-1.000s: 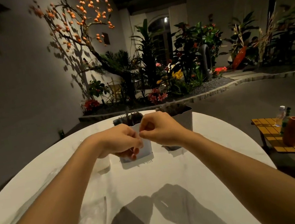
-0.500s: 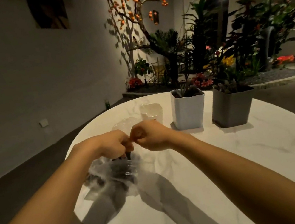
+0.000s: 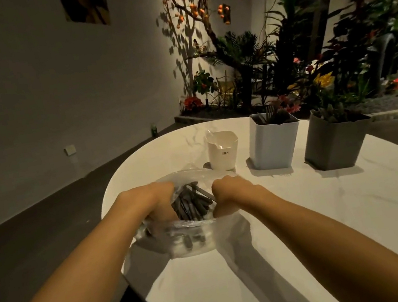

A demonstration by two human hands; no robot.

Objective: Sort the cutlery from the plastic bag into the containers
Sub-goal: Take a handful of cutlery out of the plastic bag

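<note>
While in bag (image 3: 195, 242), cutlery (image 3: 189, 205) between both grips (image 3: 155, 202) (image 3: 228, 193)

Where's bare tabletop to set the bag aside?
Wide bare table right of the plastic bag, in front of the white container and grey container. Crowded: the back row with the small cup, and the left edge under the bag.
</note>
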